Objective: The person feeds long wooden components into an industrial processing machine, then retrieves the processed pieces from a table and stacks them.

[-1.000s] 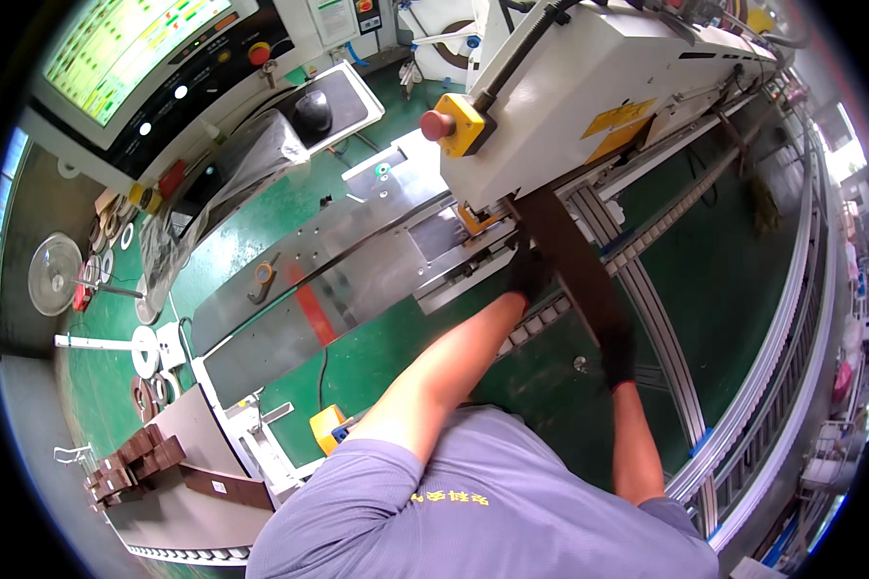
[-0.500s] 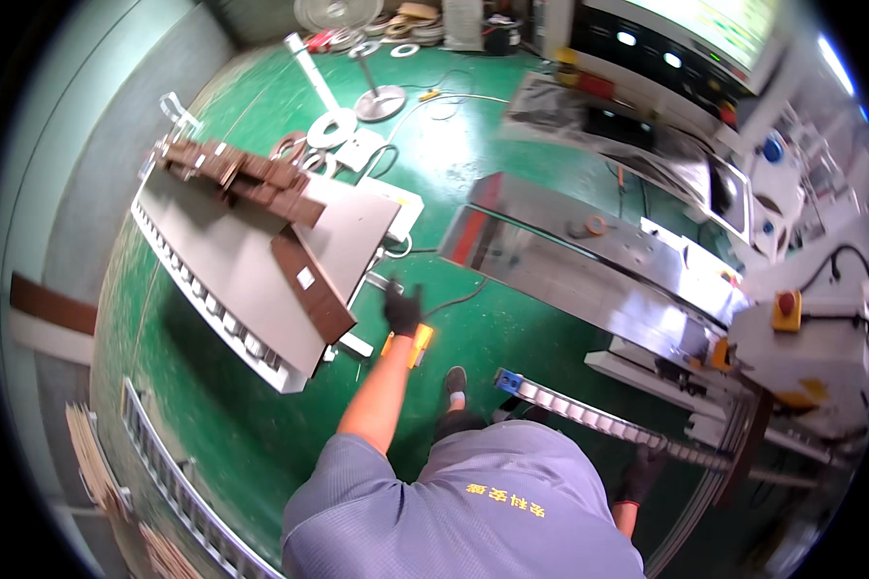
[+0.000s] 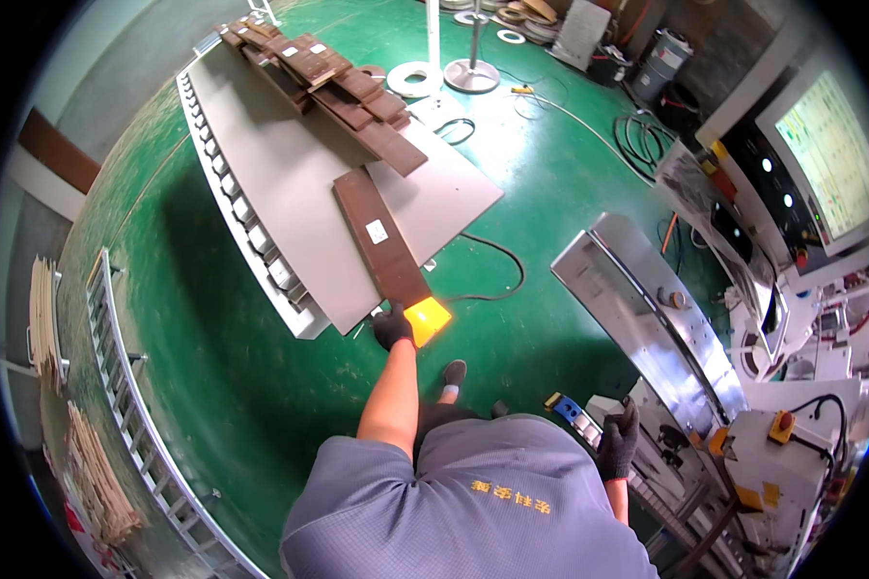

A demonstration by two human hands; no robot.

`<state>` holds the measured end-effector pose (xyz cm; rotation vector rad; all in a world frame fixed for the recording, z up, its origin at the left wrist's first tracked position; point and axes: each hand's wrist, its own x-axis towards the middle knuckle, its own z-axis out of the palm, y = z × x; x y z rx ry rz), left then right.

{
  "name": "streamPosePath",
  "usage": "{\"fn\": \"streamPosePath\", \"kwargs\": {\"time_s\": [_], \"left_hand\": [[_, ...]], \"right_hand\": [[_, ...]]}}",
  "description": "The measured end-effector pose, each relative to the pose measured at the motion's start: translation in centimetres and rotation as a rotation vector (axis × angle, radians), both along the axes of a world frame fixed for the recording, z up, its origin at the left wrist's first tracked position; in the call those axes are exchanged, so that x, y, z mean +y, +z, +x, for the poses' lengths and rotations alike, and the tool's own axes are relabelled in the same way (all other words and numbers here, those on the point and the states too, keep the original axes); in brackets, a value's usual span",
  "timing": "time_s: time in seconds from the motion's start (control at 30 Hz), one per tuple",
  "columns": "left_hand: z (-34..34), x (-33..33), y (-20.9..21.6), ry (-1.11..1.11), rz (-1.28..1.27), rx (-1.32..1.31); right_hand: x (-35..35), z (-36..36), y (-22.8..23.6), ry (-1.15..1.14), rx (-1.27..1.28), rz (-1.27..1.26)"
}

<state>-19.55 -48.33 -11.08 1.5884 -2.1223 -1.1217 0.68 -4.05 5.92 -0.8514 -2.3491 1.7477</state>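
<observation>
Gloved left hand [image 3: 392, 326] grasps the near end of a long dark-brown wooden plank [image 3: 378, 234] on the grey table [image 3: 290, 193] — right hand [image 3: 618, 439] hangs loosely curled, holding nothing.

A grey table [image 3: 290, 193] carries brown planks [image 3: 381, 241] lying flat.

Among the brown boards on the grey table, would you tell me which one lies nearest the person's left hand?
The single long brown board with a small white label: its near end overhangs the grey table at the left hand, while the others lie piled at the far end.
</observation>
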Motion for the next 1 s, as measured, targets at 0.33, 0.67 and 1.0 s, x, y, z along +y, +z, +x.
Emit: {"fn": "streamPosePath", "kwargs": {"time_s": [0.33,0.67,1.0], "left_hand": [[1.5,2.1,6.7,-0.471,1.448,0.549],[7.1,13.1,13.9,-0.590,1.830,0.396],[1.5,13.6,14.2,-0.564,1.629,0.635]], "right_hand": [[-7.8,-9.9,4.5,0.395,0.070,-0.045],[-14.9,-18.6,2.5,0.516,0.162,0.124],[-3.3,-8.8,6.9,0.152,0.267,-0.051]]}}
